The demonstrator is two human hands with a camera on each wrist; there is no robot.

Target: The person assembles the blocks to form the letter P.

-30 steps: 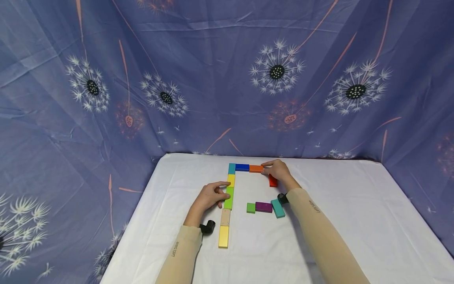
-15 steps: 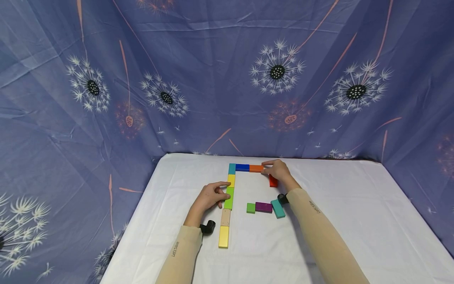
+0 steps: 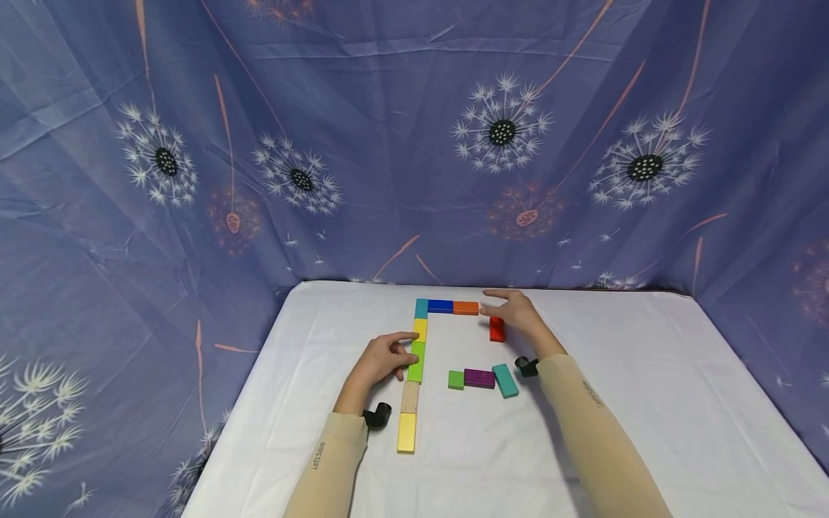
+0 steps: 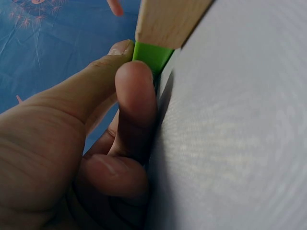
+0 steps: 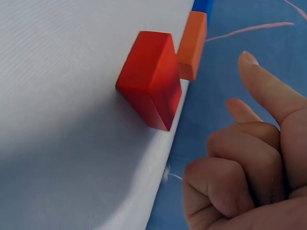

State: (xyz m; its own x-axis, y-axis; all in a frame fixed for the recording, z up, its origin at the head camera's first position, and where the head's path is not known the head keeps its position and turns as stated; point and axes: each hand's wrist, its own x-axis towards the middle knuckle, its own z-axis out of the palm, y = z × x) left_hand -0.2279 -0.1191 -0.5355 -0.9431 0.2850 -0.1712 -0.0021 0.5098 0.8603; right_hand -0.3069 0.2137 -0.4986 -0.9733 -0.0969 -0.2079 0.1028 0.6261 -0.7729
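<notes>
My left hand (image 3: 382, 357) rests beside a straight column of blocks, its thumb touching the lime green block (image 3: 416, 370) and its index finger extended onto the yellow block (image 3: 420, 327). In the left wrist view, its other fingers bend beside the green block (image 4: 154, 53). My right hand (image 3: 516, 314) is raised just right of the orange block (image 3: 465, 308), thumb and index finger apart, holding nothing. Close below that hand lies a red block (image 3: 496, 331). In the right wrist view, a gap shows between the fingers and both the red block (image 5: 146, 67) and the orange block (image 5: 192, 43).
A teal block (image 3: 422, 308) and a blue block (image 3: 440, 306) form the corner leading to the orange one. A wooden block (image 3: 410, 397) and a gold block (image 3: 406, 433) continue the column nearer me. Small green (image 3: 456, 380), purple (image 3: 479, 378) and turquoise (image 3: 505, 381) blocks lie inside right.
My right hand has let go of the orange block and drawn back to the right, its thumb and index finger spreading. The left hand stays in place on the column.
</notes>
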